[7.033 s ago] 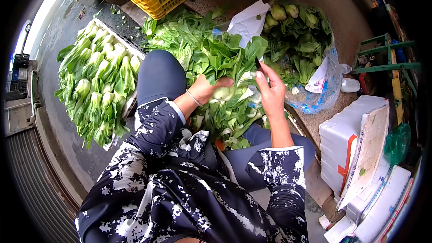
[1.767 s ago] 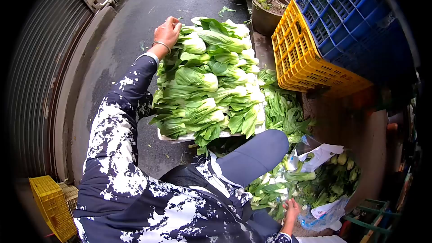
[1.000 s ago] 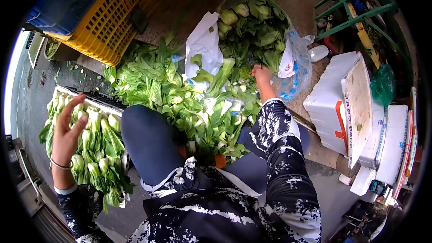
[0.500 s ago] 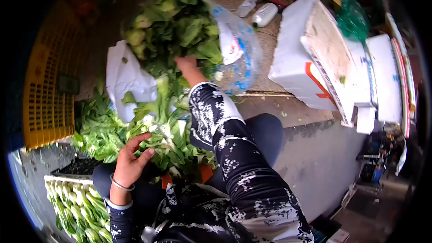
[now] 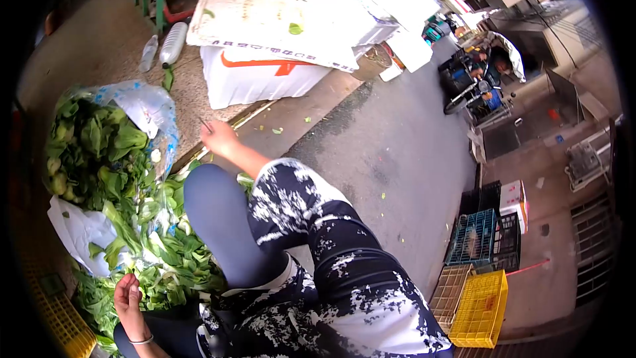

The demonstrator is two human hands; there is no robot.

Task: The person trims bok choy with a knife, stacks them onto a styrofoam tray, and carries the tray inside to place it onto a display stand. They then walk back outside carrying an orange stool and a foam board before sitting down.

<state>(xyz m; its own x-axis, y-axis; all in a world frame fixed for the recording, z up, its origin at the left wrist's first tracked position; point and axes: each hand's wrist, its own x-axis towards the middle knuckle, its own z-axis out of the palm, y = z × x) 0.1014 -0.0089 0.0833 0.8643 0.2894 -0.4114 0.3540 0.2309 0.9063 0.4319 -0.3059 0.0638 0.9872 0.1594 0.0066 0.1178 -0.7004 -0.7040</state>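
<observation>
My right hand (image 5: 224, 140) is held out over the step edge, beyond my right knee. Its fingers are closed around a thin dark piece, too small to name. My left hand (image 5: 128, 299) hovers at the near side of a heap of loose green leaves (image 5: 169, 252). Its fingers are loosely bent with nothing visible in them, and a bracelet circles the wrist. Past the heap stands a clear plastic bag (image 5: 169, 109) with blue print, full of leafy greens (image 5: 99, 132). A white plastic sheet (image 5: 83, 229) lies against the bag and the heap.
A white foam box (image 5: 265, 83) with a dirty lid (image 5: 258, 20) stands on the step. Beside it lie a white bottle (image 5: 173, 44) and a clear bottle (image 5: 149, 53). Crates, including a yellow crate (image 5: 480, 308), line the far wall. A loaded three-wheeler (image 5: 480, 79) is parked up the lane.
My view has swung to the right. My right hand has come out of the bagged greens and moved right, over the step edge. My left hand's fingers have curled closer together.
</observation>
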